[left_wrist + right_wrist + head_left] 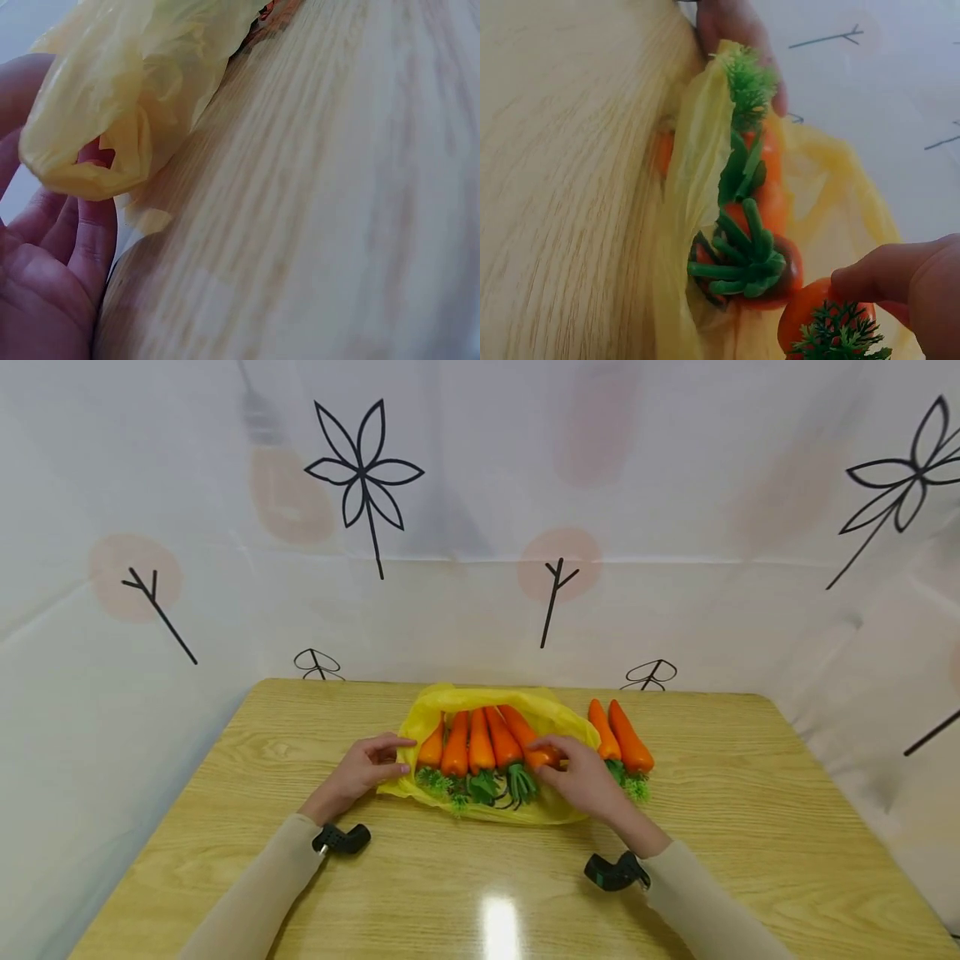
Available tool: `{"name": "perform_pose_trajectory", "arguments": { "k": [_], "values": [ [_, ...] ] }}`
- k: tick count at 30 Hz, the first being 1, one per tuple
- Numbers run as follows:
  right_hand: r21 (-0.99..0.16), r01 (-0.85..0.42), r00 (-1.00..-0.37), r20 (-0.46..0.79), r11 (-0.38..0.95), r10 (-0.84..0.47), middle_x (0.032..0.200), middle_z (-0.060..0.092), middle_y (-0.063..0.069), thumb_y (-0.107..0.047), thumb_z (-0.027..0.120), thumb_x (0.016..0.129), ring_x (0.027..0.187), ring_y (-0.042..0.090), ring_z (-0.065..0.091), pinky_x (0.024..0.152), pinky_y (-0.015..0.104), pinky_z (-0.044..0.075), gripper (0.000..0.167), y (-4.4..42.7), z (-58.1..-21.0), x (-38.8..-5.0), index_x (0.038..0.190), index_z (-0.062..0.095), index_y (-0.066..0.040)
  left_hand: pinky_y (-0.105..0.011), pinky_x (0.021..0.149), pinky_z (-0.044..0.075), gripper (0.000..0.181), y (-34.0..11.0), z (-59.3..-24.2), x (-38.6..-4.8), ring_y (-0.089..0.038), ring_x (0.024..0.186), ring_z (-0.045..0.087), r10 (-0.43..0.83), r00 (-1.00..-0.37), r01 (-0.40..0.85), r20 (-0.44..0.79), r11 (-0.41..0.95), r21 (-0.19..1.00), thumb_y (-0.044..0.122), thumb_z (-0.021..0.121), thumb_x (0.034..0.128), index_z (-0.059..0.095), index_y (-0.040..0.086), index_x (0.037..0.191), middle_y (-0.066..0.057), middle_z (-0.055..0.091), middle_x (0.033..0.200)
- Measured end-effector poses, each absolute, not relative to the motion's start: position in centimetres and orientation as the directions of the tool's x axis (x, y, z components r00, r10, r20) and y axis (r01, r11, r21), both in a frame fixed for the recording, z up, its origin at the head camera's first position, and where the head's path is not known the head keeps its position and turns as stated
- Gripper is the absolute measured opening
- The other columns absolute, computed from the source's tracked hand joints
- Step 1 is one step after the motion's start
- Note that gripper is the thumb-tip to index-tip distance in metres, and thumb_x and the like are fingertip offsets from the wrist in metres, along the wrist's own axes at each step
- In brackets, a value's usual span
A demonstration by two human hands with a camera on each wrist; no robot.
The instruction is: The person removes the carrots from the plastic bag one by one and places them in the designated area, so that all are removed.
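A yellow plastic bag [480,698] lies on its side, its mouth facing me. Inside it, several toy carrots [480,743] lie in a row, green tops toward me. My left hand [362,772] holds the bag's left edge; in the left wrist view, fingers show behind and through the crumpled plastic [112,142]. At the right side of the opening, my right hand [581,777] pinches the rightmost carrot [801,315] near its leafy end, and that carrot slants into the bag. Two more carrots [630,739] lie outside, right of the bag.
Everything lies on a wood-grain table [465,877], near its back edge. A pale cloth [465,518] with plant drawings hangs behind it. Black wrist devices [341,838] sit on both forearms.
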State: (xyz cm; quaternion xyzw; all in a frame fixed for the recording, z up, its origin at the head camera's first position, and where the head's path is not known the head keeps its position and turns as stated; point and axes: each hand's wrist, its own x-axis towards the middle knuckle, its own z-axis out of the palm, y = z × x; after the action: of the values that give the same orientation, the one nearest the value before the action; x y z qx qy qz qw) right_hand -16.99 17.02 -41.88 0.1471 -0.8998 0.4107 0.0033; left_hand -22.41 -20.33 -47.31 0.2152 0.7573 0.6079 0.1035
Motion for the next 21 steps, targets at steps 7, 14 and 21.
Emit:
{"name": "perform_pose_trajectory", "arguments": {
  "k": [7,14,21],
  "values": [
    [-0.761,-0.324,-0.938,0.179,0.563,-0.297,0.124,0.063,0.010,-0.007,0.070,0.093,0.105,0.027,0.064,0.086,0.043,0.054,0.028,18.3,-41.3,-16.3,0.121,0.069,-0.014,-0.025,0.058,0.040,0.039,-20.3,-47.3,-22.5,-0.013,0.065,0.042,0.460,-0.883,0.190,0.090,0.174,0.966,0.009,0.072,0.0922,0.064,0.000,0.130,-0.009,0.056,0.087],
    [-0.806,-0.333,-0.931,0.199,0.490,-0.307,0.122,0.064,0.009,-0.004,0.070,0.092,0.099,0.022,0.062,0.085,0.033,0.055,0.028,19.7,-41.1,-15.6,0.120,0.069,-0.011,-0.023,0.059,0.043,0.040,-20.2,-47.4,-22.5,-0.012,0.070,0.049,0.457,-0.886,0.171,0.075,0.174,0.970,0.007,0.074,0.0900,0.064,-0.003,0.128,-0.010,0.060,0.094],
    [-0.817,-0.353,-0.921,0.216,0.457,-0.324,0.126,0.062,0.013,-0.005,0.072,0.092,0.101,0.025,0.063,0.083,0.030,0.054,0.028,21.3,-40.6,-15.1,0.119,0.069,-0.010,-0.024,0.062,0.047,0.042,-20.2,-47.2,-22.4,-0.013,0.074,0.055,0.461,-0.886,0.155,0.056,0.178,0.972,0.006,0.074,0.0900,0.063,-0.003,0.129,-0.013,0.062,0.099]
  ]
}}
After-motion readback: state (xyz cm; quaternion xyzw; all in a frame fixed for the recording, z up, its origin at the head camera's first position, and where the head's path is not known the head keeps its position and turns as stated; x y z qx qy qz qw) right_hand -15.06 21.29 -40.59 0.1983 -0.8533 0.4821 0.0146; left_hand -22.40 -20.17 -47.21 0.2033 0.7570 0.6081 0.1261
